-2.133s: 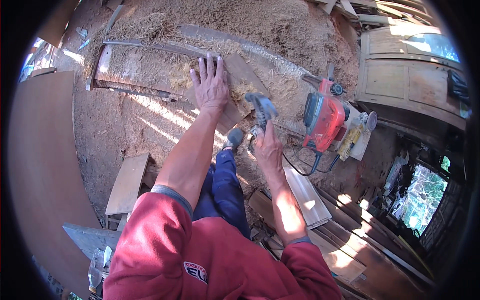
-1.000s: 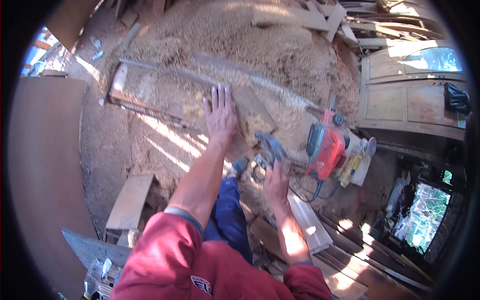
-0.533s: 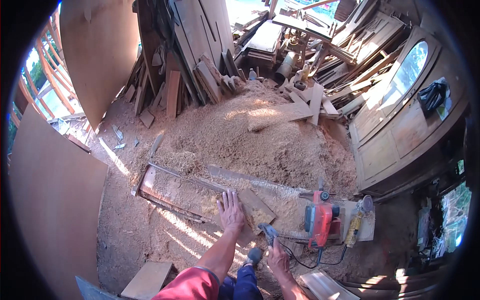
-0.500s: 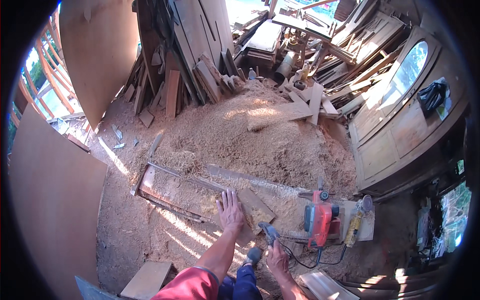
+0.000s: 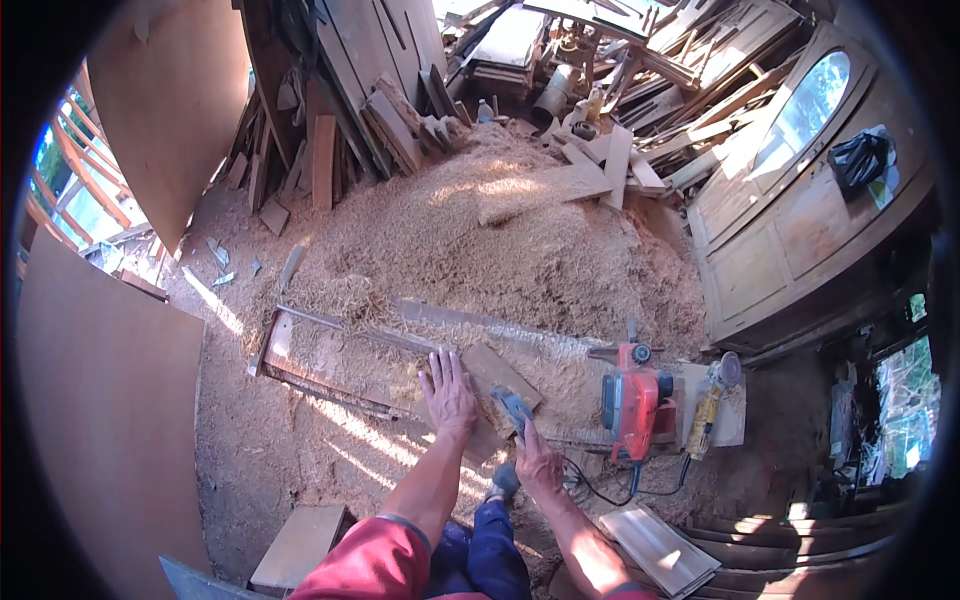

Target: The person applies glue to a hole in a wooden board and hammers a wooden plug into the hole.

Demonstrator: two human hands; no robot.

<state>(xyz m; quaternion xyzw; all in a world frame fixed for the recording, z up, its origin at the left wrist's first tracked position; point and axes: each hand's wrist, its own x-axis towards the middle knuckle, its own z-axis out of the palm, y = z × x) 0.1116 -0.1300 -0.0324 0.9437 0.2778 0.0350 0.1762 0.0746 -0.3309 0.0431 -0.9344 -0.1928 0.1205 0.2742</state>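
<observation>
My left hand (image 5: 450, 402) lies flat, fingers stretched out, pressing on a short wooden board (image 5: 483, 442) that slants across a low, sawdust-covered workbench (image 5: 400, 372). Beside it, another short board (image 5: 500, 374) rests on the bench. My right hand (image 5: 540, 462) is closed round the handle of a hammer-like tool (image 5: 512, 406) with a blue-grey head. That head is over the near end of the second board; whether it touches is unclear. To the right on the bench stand a red electric planer (image 5: 636, 405) and a yellow angle grinder (image 5: 707, 415).
A large heap of shavings (image 5: 450, 240) rises behind the bench. A wooden door (image 5: 790, 230) with an oval pane leans at right. Plywood sheets (image 5: 110, 400) stand at left. Cords (image 5: 600, 492) trail near my right forearm. Stacked planks (image 5: 660, 550) lie at lower right.
My right hand has lifted the hammer-like tool up and left, toward the second board. The left hand stays on its board. The whole view has shifted slightly.
</observation>
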